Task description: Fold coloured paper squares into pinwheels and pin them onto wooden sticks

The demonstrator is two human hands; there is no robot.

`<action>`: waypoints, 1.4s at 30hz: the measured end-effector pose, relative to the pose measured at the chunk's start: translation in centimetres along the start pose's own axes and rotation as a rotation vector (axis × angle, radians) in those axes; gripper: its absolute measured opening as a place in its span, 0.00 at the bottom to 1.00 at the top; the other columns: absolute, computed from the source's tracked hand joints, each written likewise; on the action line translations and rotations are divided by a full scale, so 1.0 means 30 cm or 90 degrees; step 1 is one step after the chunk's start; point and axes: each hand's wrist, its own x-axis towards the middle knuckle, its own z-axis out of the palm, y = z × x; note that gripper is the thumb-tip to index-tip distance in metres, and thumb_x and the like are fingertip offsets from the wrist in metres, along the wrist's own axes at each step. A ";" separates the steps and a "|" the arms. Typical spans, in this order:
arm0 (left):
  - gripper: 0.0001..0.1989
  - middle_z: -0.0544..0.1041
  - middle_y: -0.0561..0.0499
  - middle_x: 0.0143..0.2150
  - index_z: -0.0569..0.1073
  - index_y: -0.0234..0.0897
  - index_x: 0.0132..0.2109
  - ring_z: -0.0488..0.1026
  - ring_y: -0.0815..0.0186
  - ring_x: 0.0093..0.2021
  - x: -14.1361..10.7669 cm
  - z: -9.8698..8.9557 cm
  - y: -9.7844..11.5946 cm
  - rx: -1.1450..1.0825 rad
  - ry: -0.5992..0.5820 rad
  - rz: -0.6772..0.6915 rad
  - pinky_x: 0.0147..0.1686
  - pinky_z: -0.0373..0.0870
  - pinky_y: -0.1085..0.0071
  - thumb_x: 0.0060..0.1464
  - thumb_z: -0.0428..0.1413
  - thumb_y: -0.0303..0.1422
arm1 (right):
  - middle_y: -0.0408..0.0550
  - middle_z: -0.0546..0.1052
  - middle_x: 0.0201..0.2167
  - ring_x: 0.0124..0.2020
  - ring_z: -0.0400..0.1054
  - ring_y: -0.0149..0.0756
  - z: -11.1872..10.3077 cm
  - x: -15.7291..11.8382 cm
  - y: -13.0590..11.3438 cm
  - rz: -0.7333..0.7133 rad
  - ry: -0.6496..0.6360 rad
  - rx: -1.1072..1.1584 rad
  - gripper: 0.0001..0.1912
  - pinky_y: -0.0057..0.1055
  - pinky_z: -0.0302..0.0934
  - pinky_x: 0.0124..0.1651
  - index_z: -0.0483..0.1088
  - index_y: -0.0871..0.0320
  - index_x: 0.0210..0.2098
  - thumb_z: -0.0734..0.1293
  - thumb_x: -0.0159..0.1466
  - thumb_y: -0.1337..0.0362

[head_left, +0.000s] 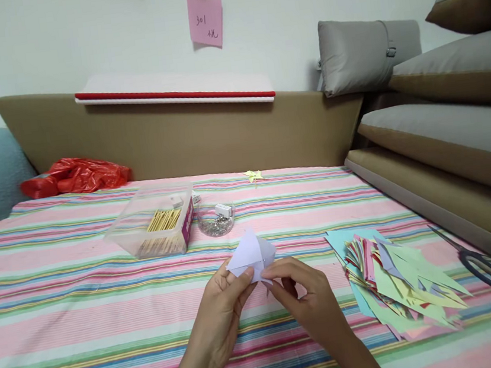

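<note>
in the head view, the only one, a person works with two hands above a striped cloth (pixel 88 323), and the lilac paper (pixel 246 254) is held between them, near the middle of the picture. the left hand (pixel 219 306) pinches its lower left part, with the thumb pressed on top and other fingers behind. the right hand (pixel 315 298) pinches the lower right corner between thumb and forefinger. as i judge, the work on this piece is partly done: folded flaps already meet at its middle, where a dark mark is too small for me to say if it is a pin or a hole. the lower corner seems not yet settled, so fixing the flaps and adding a stick are probably left. farther back lies a yellow paper shape (pixel 253 176), which looks like a more complete piece. wooden sticks (pixel 163 220) lie in a clear box (pixel 125 242), and beside it a round dish (pixel 202 228) holds small metal pins (pixel 218 228). at the right, a pile of cut paper (pixel 411 277) rests near the black scissors (pixel 465 256), which nobody touches
</note>
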 end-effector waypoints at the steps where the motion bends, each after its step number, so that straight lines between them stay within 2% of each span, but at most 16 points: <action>1: 0.19 0.80 0.44 0.51 0.74 0.35 0.56 0.74 0.58 0.54 -0.002 0.001 0.000 0.002 0.000 -0.001 0.56 0.70 0.64 0.58 0.62 0.28 | 0.43 0.76 0.33 0.25 0.60 0.29 0.003 0.001 0.000 0.025 0.005 0.011 0.05 0.28 0.57 0.27 0.77 0.52 0.39 0.67 0.66 0.65; 4: 0.20 0.80 0.44 0.53 0.72 0.37 0.59 0.74 0.58 0.56 -0.008 0.005 0.000 0.014 -0.001 0.006 0.57 0.70 0.65 0.60 0.61 0.30 | 0.42 0.73 0.29 0.25 0.59 0.30 0.013 0.005 0.000 0.112 0.035 0.051 0.05 0.29 0.56 0.28 0.76 0.53 0.37 0.68 0.65 0.60; 8: 0.23 0.79 0.44 0.55 0.70 0.39 0.62 0.74 0.56 0.56 -0.013 0.011 -0.005 0.016 -0.007 0.009 0.57 0.70 0.63 0.60 0.60 0.33 | 0.39 0.64 0.21 0.24 0.57 0.30 0.033 0.005 -0.003 0.206 0.079 0.100 0.10 0.28 0.53 0.27 0.75 0.55 0.35 0.70 0.64 0.55; 10: 0.25 0.79 0.44 0.55 0.69 0.40 0.63 0.74 0.56 0.56 -0.013 0.014 -0.008 0.007 -0.001 0.008 0.58 0.70 0.63 0.59 0.61 0.34 | 0.39 0.64 0.21 0.23 0.56 0.29 0.043 0.005 -0.005 0.234 0.102 0.126 0.11 0.28 0.52 0.26 0.75 0.56 0.37 0.70 0.63 0.55; 14: 0.29 0.79 0.45 0.55 0.67 0.41 0.64 0.75 0.56 0.55 -0.011 0.021 -0.011 -0.001 0.018 0.016 0.56 0.72 0.63 0.57 0.63 0.33 | 0.44 0.74 0.30 0.25 0.60 0.29 0.059 0.007 -0.006 0.246 0.157 0.182 0.15 0.28 0.56 0.28 0.70 0.56 0.43 0.72 0.61 0.56; 20: 0.31 0.78 0.44 0.56 0.62 0.41 0.67 0.74 0.56 0.57 -0.015 0.028 -0.021 -0.003 0.014 0.035 0.56 0.72 0.63 0.60 0.61 0.32 | 0.44 0.75 0.32 0.26 0.62 0.29 0.071 0.005 -0.009 0.258 0.196 0.195 0.15 0.27 0.56 0.28 0.68 0.55 0.41 0.73 0.60 0.55; 23: 0.31 0.78 0.43 0.56 0.62 0.40 0.67 0.74 0.55 0.57 -0.017 0.031 -0.027 0.003 0.022 0.044 0.56 0.72 0.63 0.59 0.61 0.32 | 0.42 0.72 0.29 0.24 0.59 0.29 0.075 0.003 -0.011 0.268 0.197 0.193 0.14 0.27 0.54 0.27 0.68 0.55 0.39 0.72 0.60 0.54; 27: 0.31 0.78 0.43 0.56 0.64 0.40 0.66 0.73 0.55 0.57 -0.016 0.038 -0.028 0.027 0.027 0.047 0.58 0.69 0.62 0.58 0.63 0.32 | 0.37 0.64 0.22 0.22 0.53 0.29 0.076 0.003 -0.009 0.280 0.188 0.173 0.14 0.27 0.50 0.25 0.69 0.56 0.38 0.72 0.60 0.53; 32: 0.30 0.78 0.44 0.56 0.69 0.41 0.63 0.73 0.54 0.57 -0.011 0.044 -0.030 0.062 0.031 0.060 0.60 0.67 0.60 0.54 0.65 0.31 | 0.34 0.56 0.19 0.22 0.52 0.29 0.082 -0.001 -0.008 0.288 0.178 0.166 0.14 0.28 0.48 0.25 0.68 0.55 0.37 0.71 0.61 0.53; 36: 0.28 0.79 0.43 0.54 0.72 0.39 0.61 0.75 0.54 0.55 -0.009 0.039 -0.036 0.066 0.063 0.073 0.56 0.69 0.61 0.53 0.65 0.33 | 0.35 0.60 0.21 0.22 0.53 0.29 0.101 -0.005 -0.010 0.282 0.174 0.206 0.16 0.27 0.50 0.25 0.62 0.53 0.34 0.72 0.60 0.53; 38: 0.29 0.80 0.43 0.53 0.71 0.38 0.60 0.76 0.54 0.53 -0.008 0.032 -0.037 0.068 0.083 0.077 0.54 0.71 0.61 0.52 0.66 0.33 | 0.33 0.60 0.21 0.21 0.54 0.28 0.108 -0.005 -0.007 0.284 0.214 0.228 0.21 0.27 0.52 0.25 0.57 0.52 0.32 0.74 0.57 0.53; 40: 0.30 0.81 0.42 0.51 0.70 0.37 0.61 0.77 0.54 0.51 -0.005 0.023 -0.034 0.069 0.096 0.082 0.51 0.72 0.62 0.51 0.67 0.33 | 0.33 0.62 0.22 0.23 0.59 0.30 0.104 0.000 -0.001 0.325 0.286 0.253 0.25 0.27 0.57 0.28 0.57 0.51 0.34 0.76 0.54 0.51; 42: 0.31 0.81 0.41 0.50 0.69 0.36 0.61 0.78 0.54 0.50 -0.001 0.015 -0.026 0.072 0.097 0.084 0.49 0.72 0.63 0.51 0.67 0.33 | 0.39 0.70 0.27 0.29 0.67 0.34 0.087 0.007 0.006 0.403 0.300 0.318 0.24 0.30 0.63 0.34 0.62 0.52 0.38 0.74 0.54 0.46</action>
